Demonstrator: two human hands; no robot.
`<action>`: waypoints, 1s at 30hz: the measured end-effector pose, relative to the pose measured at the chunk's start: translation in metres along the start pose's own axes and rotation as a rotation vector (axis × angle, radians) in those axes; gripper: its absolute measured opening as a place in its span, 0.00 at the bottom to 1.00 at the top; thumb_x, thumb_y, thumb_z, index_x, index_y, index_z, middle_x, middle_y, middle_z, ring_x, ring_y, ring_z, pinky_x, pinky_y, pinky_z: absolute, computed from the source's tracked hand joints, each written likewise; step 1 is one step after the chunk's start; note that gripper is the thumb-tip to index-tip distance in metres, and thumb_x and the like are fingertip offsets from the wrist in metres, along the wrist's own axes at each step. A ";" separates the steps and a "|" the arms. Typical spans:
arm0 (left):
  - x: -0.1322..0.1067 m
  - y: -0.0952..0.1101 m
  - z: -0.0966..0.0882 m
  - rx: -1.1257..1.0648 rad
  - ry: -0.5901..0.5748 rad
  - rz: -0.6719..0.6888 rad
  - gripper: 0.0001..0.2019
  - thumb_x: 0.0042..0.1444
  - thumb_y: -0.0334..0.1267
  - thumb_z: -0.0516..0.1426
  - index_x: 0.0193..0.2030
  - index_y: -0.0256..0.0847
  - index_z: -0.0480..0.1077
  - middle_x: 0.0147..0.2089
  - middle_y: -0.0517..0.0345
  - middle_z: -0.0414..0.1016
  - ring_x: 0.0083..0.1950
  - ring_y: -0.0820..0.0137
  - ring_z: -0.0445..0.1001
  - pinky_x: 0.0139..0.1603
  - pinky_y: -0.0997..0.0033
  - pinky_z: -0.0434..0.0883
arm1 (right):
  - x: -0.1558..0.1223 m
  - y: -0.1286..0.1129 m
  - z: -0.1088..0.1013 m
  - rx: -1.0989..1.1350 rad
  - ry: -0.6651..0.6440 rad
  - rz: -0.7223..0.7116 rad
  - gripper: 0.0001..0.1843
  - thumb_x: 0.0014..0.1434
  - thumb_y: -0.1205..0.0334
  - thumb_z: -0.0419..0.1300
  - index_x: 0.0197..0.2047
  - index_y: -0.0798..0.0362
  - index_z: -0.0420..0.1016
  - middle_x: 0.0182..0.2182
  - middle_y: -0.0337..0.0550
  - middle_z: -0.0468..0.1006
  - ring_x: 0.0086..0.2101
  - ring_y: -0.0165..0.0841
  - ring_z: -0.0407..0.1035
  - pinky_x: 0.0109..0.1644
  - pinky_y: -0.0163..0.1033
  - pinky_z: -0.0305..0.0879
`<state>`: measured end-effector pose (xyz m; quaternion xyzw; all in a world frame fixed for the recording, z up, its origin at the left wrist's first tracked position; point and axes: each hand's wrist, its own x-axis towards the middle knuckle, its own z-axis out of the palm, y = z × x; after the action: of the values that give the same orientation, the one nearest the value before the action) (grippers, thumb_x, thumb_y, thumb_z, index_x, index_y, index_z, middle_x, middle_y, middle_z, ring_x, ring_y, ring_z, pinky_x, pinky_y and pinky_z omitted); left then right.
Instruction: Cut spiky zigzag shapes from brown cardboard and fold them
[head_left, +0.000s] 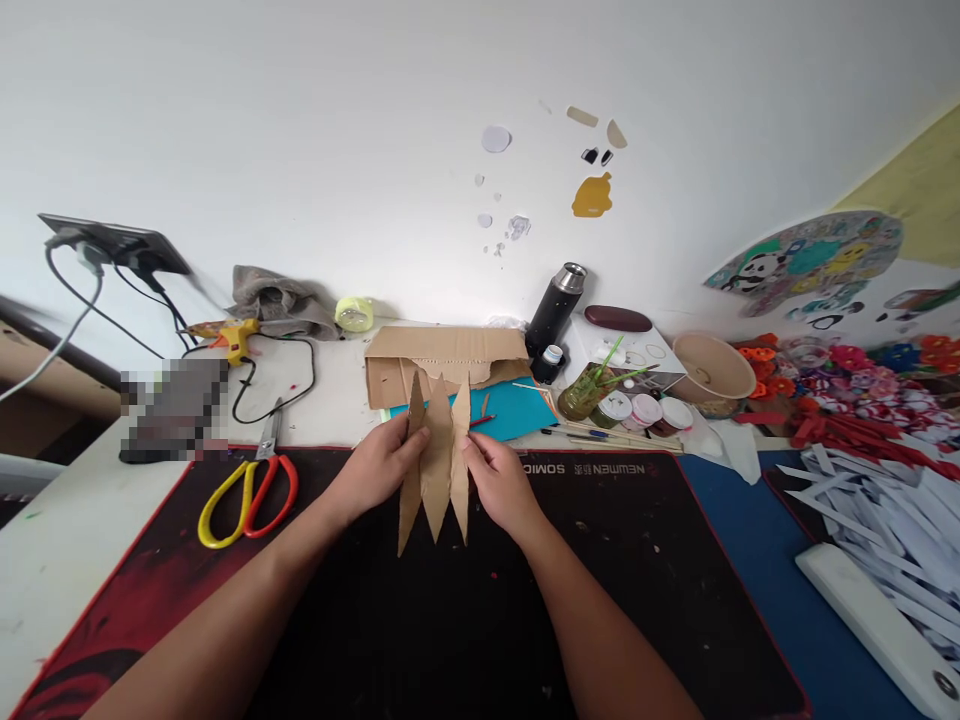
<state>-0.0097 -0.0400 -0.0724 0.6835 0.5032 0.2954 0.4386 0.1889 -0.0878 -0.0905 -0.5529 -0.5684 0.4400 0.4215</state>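
Observation:
Between my two hands is a brown cardboard cutout [437,462] with pointed ends at top and bottom, creased lengthwise into several strips. My left hand [386,460] pinches its left strip, thumb on the front face. On the other side, my right hand [496,475] grips the right strip between thumb and fingers. The cutout is held above a black desk mat [420,620]. Left of my left hand, scissors [259,490] with one yellow and one red handle lie with blades pointing away. A larger torn cardboard piece [450,343] rests behind the cutout.
A yellow glue gun [236,338] with its cord lies back left, near a tape roll [354,314]. A black thermos [556,305], a glass jar [583,395] and small lidded pots [646,408] stand back right. White paper strips [885,530] pile up at far right.

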 end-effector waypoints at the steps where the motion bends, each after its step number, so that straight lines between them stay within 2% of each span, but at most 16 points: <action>1: 0.001 -0.001 0.000 0.019 0.001 -0.001 0.18 0.66 0.56 0.53 0.39 0.43 0.69 0.39 0.55 0.79 0.42 0.57 0.77 0.46 0.58 0.73 | -0.001 0.000 0.000 -0.017 -0.003 -0.005 0.24 0.73 0.42 0.54 0.34 0.50 0.76 0.28 0.40 0.75 0.32 0.38 0.69 0.36 0.38 0.64; 5: 0.001 -0.003 -0.001 0.025 -0.032 0.004 0.18 0.67 0.57 0.52 0.38 0.44 0.69 0.39 0.55 0.79 0.42 0.57 0.77 0.45 0.59 0.72 | -0.002 0.003 0.002 -0.043 0.004 -0.014 0.23 0.72 0.43 0.56 0.31 0.50 0.71 0.24 0.36 0.69 0.28 0.34 0.65 0.32 0.37 0.60; 9: -0.001 -0.001 0.001 0.011 -0.049 -0.006 0.19 0.66 0.58 0.51 0.40 0.44 0.69 0.39 0.54 0.79 0.43 0.56 0.76 0.45 0.58 0.72 | -0.002 0.005 0.004 0.005 0.017 -0.011 0.19 0.72 0.45 0.57 0.35 0.50 0.74 0.27 0.37 0.74 0.30 0.35 0.69 0.34 0.36 0.63; 16: -0.005 0.005 0.009 0.049 -0.076 0.013 0.17 0.68 0.55 0.50 0.37 0.45 0.66 0.35 0.58 0.75 0.38 0.60 0.74 0.40 0.61 0.69 | -0.001 0.006 0.007 -0.120 0.127 -0.023 0.20 0.72 0.45 0.56 0.33 0.50 0.72 0.26 0.38 0.74 0.29 0.35 0.68 0.32 0.36 0.60; 24: -0.006 0.003 0.029 0.331 -0.005 -0.019 0.10 0.70 0.44 0.46 0.37 0.47 0.61 0.31 0.55 0.74 0.33 0.58 0.74 0.35 0.62 0.63 | 0.002 0.011 0.016 -0.492 0.199 0.019 0.18 0.71 0.56 0.55 0.28 0.48 0.64 0.23 0.39 0.73 0.26 0.35 0.65 0.32 0.39 0.50; 30: -0.006 -0.005 0.039 0.685 0.018 0.046 0.14 0.71 0.37 0.43 0.45 0.39 0.70 0.36 0.43 0.77 0.32 0.55 0.78 0.34 0.60 0.67 | 0.001 0.005 0.024 -0.598 0.197 0.028 0.15 0.73 0.58 0.56 0.31 0.49 0.70 0.26 0.44 0.76 0.27 0.38 0.68 0.33 0.41 0.47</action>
<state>0.0188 -0.0566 -0.0940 0.7996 0.5615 0.1251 0.1725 0.1667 -0.0872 -0.1013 -0.7001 -0.6213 0.2034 0.2873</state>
